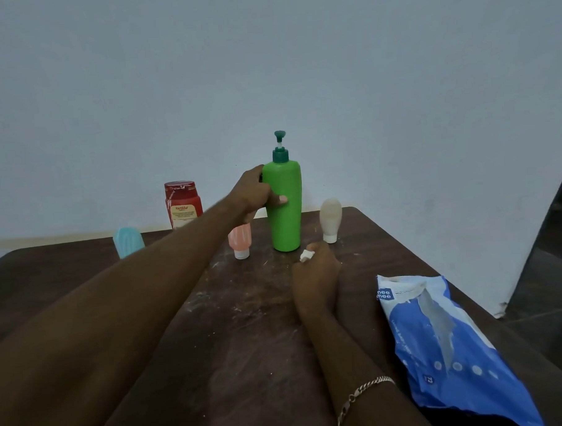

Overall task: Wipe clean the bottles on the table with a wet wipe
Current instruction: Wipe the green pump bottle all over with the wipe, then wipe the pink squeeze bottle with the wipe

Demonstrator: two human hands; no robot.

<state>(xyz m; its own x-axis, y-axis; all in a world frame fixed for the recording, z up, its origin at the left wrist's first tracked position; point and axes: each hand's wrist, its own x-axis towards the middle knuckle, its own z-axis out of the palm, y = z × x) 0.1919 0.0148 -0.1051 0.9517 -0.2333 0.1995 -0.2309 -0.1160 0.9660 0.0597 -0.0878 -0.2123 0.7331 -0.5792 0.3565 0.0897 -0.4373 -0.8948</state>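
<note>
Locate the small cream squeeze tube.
Head view, right of centre: the small cream squeeze tube stands cap-down just right of the tall green pump bottle.

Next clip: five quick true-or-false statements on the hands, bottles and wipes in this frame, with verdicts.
1. The left hand grips the green pump bottle. True.
2. The right hand is empty. False: it holds a wadded wet wipe.
3. The wipes pack lies on the table. True.
4. The green pump bottle lies on its side. False: it stands upright.
5. The pink tube stands cap down. True.
</note>
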